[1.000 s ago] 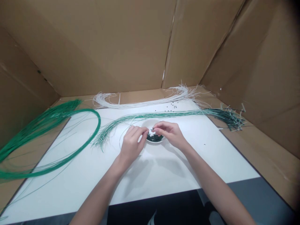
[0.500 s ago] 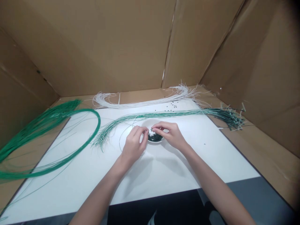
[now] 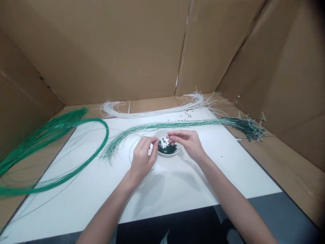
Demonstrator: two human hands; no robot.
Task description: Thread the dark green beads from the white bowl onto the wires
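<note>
Above the near side of a white bowl [image 3: 168, 155], my two hands face each other with a small gap between their fingertips. The bowl holds many small dark green beads [image 3: 167, 149]. My left hand [image 3: 144, 154] is closed, thumb and forefinger pinching a thin green cord [image 3: 130, 152] that loops away behind it. My right hand [image 3: 189, 143] is closed in a pinch too, and a fine stretch of the cord seems to span to its fingertips. Whether a bead is between these fingertips is too small to tell.
Behind the bowl lies a bundle of green cords [image 3: 182, 124] with dark, knotted-looking right ends. A white cord bundle [image 3: 152, 114] is farther back, near loose dark beads [image 3: 188, 115]. Coiled green cord [image 3: 105, 135] covers the left. Cardboard walls [image 3: 122, 51] enclose the white tabletop [image 3: 177, 193].
My fingertips have drawn farther apart, the right hand shifting slightly right and up and the left slightly left. More of the beads in the bowl shows between them.
</note>
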